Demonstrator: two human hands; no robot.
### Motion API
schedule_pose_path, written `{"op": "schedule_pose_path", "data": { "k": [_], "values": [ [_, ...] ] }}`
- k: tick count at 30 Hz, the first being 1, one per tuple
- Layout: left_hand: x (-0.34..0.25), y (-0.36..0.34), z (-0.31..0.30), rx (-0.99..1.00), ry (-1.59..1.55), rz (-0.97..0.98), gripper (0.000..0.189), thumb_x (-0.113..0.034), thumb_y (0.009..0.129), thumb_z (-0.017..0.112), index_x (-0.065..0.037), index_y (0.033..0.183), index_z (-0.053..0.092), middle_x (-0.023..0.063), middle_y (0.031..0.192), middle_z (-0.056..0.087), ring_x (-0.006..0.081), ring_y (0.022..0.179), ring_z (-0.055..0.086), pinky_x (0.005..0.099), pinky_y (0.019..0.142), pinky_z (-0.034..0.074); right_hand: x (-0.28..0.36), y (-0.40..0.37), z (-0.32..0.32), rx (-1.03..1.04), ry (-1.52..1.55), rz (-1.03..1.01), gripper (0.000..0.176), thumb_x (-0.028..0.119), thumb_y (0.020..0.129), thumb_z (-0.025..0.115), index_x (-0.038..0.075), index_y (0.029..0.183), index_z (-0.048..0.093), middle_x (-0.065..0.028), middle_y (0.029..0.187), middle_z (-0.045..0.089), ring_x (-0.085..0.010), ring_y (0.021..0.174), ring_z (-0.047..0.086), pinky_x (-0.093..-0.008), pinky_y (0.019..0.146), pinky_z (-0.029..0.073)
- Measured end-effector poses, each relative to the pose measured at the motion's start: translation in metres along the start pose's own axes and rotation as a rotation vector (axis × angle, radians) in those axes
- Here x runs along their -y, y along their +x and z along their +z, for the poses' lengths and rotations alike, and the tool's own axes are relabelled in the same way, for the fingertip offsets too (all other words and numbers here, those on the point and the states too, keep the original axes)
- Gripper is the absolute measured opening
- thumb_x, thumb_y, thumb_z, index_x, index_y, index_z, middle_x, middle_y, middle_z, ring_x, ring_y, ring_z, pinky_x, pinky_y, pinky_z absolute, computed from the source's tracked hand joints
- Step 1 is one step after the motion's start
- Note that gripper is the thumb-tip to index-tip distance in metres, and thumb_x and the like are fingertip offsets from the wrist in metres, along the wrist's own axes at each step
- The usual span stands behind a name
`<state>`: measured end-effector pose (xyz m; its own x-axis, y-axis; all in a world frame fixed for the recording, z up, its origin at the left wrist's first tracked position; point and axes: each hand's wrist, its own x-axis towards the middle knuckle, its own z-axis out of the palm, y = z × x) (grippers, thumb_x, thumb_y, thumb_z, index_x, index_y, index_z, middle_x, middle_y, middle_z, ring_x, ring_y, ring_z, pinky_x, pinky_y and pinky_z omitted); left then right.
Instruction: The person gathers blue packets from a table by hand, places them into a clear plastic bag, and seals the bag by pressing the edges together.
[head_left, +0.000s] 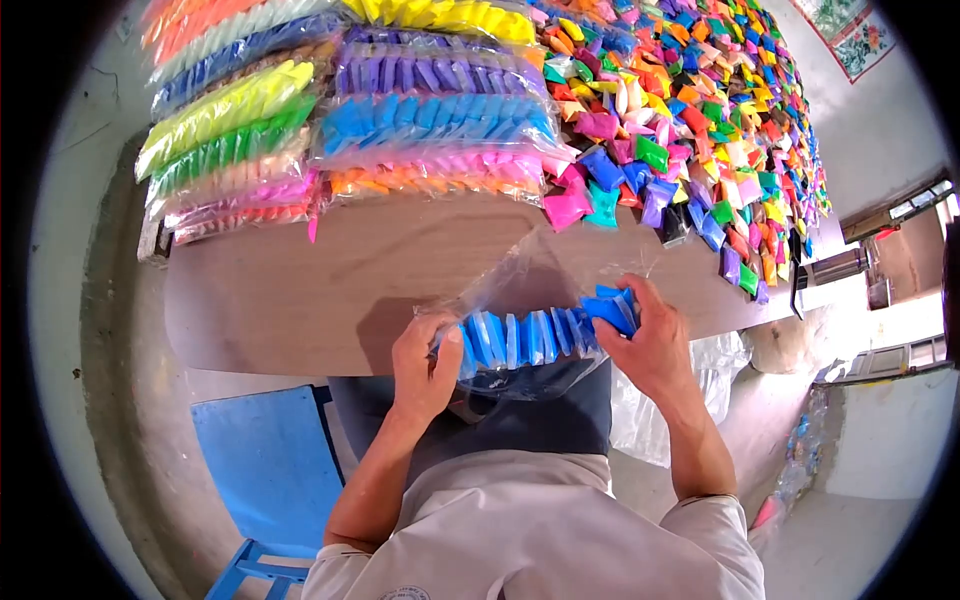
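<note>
A row of small blue packets (525, 338) stands on edge, side by side, inside a clear plastic bag (506, 272) at the table's near edge. My left hand (425, 362) is closed around the left end of the row, thumb toward me. At the other end, my right hand (652, 340) pinches a few blue packets (610, 308) between thumb and fingers; these sit tilted and slightly higher than the row. Loose film of the bag spreads up over the table and hangs below the row near my lap.
Bagged rows of packets sorted by colour (430, 125) are stacked at the back left of the brown table (270, 290). A large heap of mixed loose packets (690, 110) covers the back right. A blue chair (265, 460) stands at my left; clear plastic bags (645, 425) hang at my right.
</note>
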<state>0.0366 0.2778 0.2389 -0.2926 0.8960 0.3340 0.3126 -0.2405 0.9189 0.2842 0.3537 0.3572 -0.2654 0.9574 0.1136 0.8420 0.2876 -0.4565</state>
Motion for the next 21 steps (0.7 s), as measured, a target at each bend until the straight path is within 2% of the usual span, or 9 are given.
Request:
{"op": "schedule_pose_path", "data": {
  "k": [1, 5, 11, 13, 14, 16, 21],
  "values": [
    [0.0, 0.0, 0.0, 0.004, -0.006, -0.004, 0.019, -0.014, 0.092, 0.061, 0.001, 0.102, 0.062, 0.0163, 0.094, 0.066, 0.0288, 0.084, 0.064, 0.035, 0.078, 0.05, 0.0, 0.0, 0.002, 0.021, 0.046, 0.056, 0.043, 0.018, 0.078, 0.075, 0.006, 0.115, 0.057, -0.0203, 0.097, 0.067, -0.0405, 0.08, 0.067, -0.0469, 0.072, 0.052],
    [0.002, -0.001, -0.001, 0.017, -0.01, -0.001, 0.018, -0.014, 0.092, 0.062, 0.001, 0.102, 0.062, 0.0163, 0.093, 0.066, 0.0286, 0.081, 0.063, 0.0354, 0.075, 0.05, -0.01, 0.001, 0.01, 0.069, 0.022, 0.066, 0.046, 0.019, 0.081, 0.073, 0.006, 0.12, 0.052, -0.0224, 0.095, 0.068, -0.0426, 0.079, 0.066, -0.049, 0.072, 0.051],
    [0.001, 0.0, -0.001, 0.025, -0.011, 0.016, 0.016, -0.012, 0.092, 0.062, 0.0, 0.103, 0.061, 0.017, 0.093, 0.065, 0.0297, 0.08, 0.063, 0.0354, 0.074, 0.05, -0.012, 0.004, -0.005, 0.159, -0.108, -0.061, 0.043, 0.021, 0.085, 0.071, 0.005, 0.12, 0.052, -0.0236, 0.096, 0.067, -0.0439, 0.081, 0.066, -0.0502, 0.072, 0.051],
    [0.001, 0.0, -0.001, 0.026, -0.015, 0.021, 0.016, -0.011, 0.092, 0.062, 0.0, 0.103, 0.061, 0.0172, 0.093, 0.065, 0.0298, 0.08, 0.063, 0.0353, 0.074, 0.05, -0.01, 0.007, -0.01, 0.307, -0.042, -0.021, 0.041, 0.023, 0.088, 0.068, 0.004, 0.122, 0.054, -0.0234, 0.097, 0.067, -0.0443, 0.083, 0.066, -0.0505, 0.073, 0.051],
    [0.001, 0.0, -0.001, 0.024, -0.02, 0.028, 0.016, -0.011, 0.092, 0.062, 0.001, 0.103, 0.06, 0.0174, 0.094, 0.065, 0.0299, 0.08, 0.063, 0.0352, 0.074, 0.05, -0.013, 0.006, -0.007, 0.309, -0.042, -0.019, 0.041, 0.023, 0.088, 0.068, 0.004, 0.122, 0.054, -0.0234, 0.097, 0.067, -0.0443, 0.083, 0.066, -0.0505, 0.073, 0.051],
    [0.0, 0.002, -0.001, 0.021, -0.022, 0.033, 0.016, -0.011, 0.092, 0.061, 0.001, 0.103, 0.06, 0.0175, 0.094, 0.065, 0.03, 0.08, 0.063, 0.0352, 0.074, 0.05, -0.019, 0.005, 0.0, 0.154, -0.086, -0.175, 0.04, 0.021, 0.089, 0.065, 0.003, 0.123, 0.056, -0.0229, 0.097, 0.067, -0.0436, 0.084, 0.066, -0.0501, 0.073, 0.051],
    [-0.005, 0.003, 0.0, 0.016, -0.012, 0.035, 0.015, -0.011, 0.092, 0.061, 0.001, 0.102, 0.061, 0.0174, 0.094, 0.065, 0.0302, 0.081, 0.062, 0.0354, 0.075, 0.05, -0.017, 0.005, 0.002, 0.103, -0.114, -0.144, 0.039, 0.015, 0.086, 0.063, 0.005, 0.124, 0.057, -0.022, 0.102, 0.066, -0.0425, 0.086, 0.066, -0.0501, 0.072, 0.051]
  ]
}}
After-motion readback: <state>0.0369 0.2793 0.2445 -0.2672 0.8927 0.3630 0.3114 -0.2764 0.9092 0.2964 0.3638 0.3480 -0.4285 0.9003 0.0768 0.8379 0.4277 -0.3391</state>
